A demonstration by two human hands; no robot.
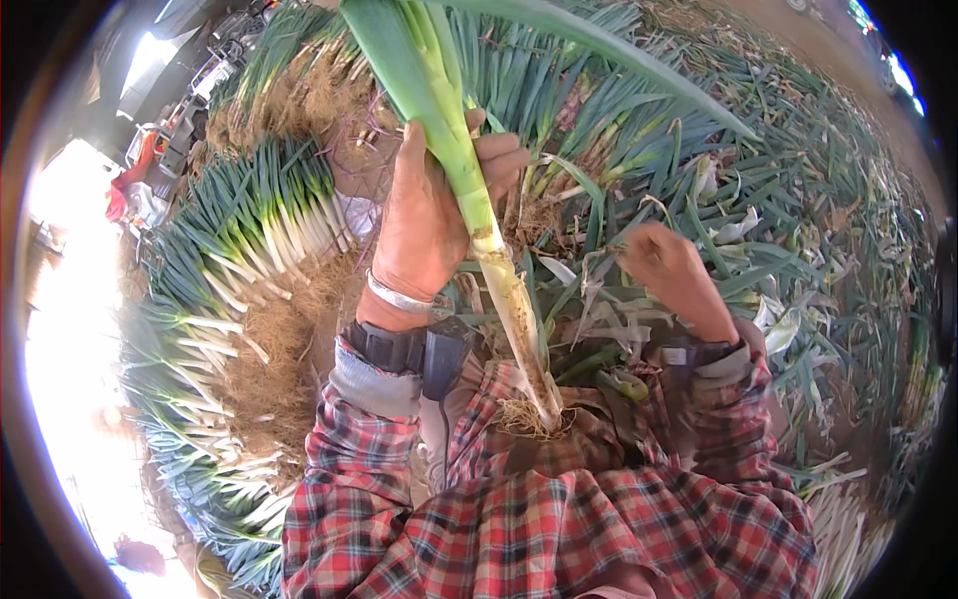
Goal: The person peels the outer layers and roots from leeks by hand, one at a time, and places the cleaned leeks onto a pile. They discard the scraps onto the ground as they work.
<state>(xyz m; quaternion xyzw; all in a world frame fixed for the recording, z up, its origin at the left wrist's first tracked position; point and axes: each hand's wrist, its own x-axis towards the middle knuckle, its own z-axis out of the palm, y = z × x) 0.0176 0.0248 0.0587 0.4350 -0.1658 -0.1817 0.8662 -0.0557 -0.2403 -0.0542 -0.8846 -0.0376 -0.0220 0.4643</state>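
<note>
My left hand (424, 205) is closed round the upper shank of a leek (477, 210). The leek stands tilted in front of me, its broad green leaves running up past the top edge. Its pale lower stalk has brownish, soiled outer skin, and the tangled roots (534, 417) hang over my lap. My right hand (664, 265) is to the right of the stalk, apart from it, with fingers curled in and slightly blurred. Whatever those fingers hold, if anything, cannot be made out. Pale, dry leaf strips (589, 299) lie near that hand.
Trimmed leeks (289, 225) lie in a curved row on my left, roots inward. Untrimmed leeks (589, 120) are heaped ahead. Loose green leaves and peelings (768, 230) cover the ground at right. More white-stalked leeks (843, 529) lie at lower right.
</note>
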